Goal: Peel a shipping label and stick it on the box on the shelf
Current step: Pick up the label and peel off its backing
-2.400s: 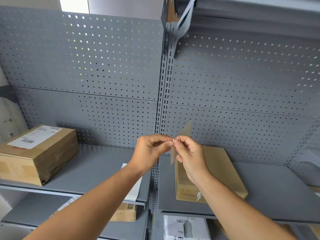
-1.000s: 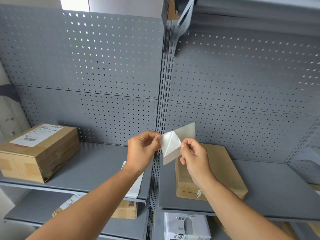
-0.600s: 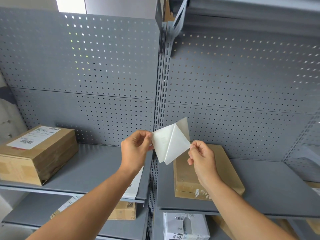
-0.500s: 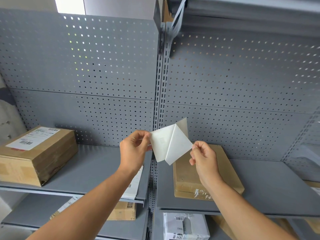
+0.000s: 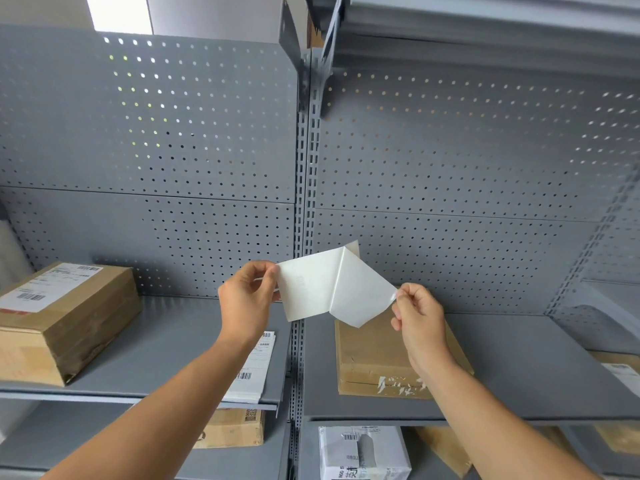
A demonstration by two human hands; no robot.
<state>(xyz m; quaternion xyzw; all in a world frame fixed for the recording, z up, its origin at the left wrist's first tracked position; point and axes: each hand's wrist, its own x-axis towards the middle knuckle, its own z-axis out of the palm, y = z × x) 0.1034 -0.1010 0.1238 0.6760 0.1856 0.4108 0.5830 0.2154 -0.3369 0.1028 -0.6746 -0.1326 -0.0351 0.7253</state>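
Both hands pinch the half-peeled shipping label (image 5: 311, 289): left hand (image 5: 247, 299) on one sheet, right hand (image 5: 419, 317) on the other's corner. Directly below and behind lies the bare box (image 5: 377, 362) on the shelf (image 5: 519, 372), nearer the right hand.

You hold a plain white label (image 5: 313, 289) before a grey, hole-dotted back panel (image 5: 450, 174); the box (image 5: 374, 362) below is brown.

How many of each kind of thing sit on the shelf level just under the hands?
Brown cardboard boxes: 3 (left box, middle box, right box, cut off at the edge)
Stack of label sheets: 1
Total: 4
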